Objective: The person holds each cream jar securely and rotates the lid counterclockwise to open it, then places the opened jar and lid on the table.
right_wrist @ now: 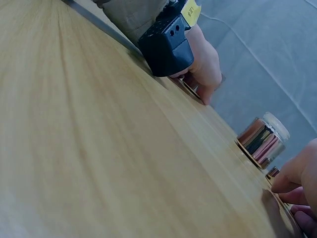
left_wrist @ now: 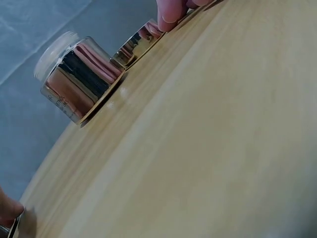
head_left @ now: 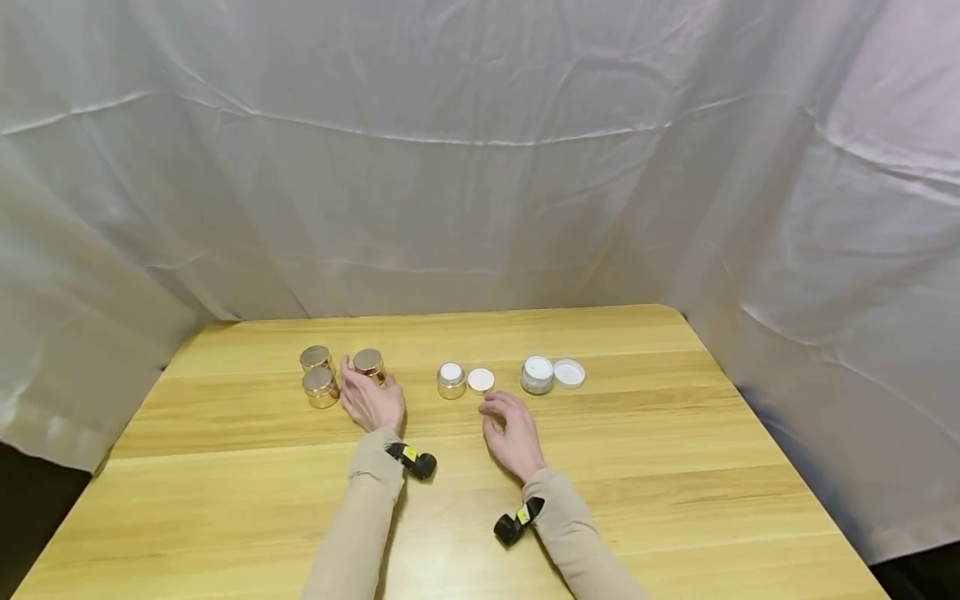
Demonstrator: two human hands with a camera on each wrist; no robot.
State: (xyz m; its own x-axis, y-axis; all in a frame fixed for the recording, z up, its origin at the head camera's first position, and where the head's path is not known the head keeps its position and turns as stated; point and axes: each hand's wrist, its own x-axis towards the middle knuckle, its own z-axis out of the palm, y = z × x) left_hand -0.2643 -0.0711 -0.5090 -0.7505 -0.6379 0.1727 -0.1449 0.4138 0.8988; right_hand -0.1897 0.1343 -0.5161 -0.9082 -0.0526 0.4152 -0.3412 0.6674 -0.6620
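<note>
The left hand straddles a gold jar toward the desk's far-left corner (gripped? can't tell); seemingly mid-grasp, next needing snug contact. The right hand, loosely curved, holds nothing beside a lid.

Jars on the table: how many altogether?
5. Two capped gold jars stand left of the left hand, one capped gold jar at that hand, one uncapped gold jar near the middle, one uncapped silvery jar farthest right. The left hand might hide another.
</note>
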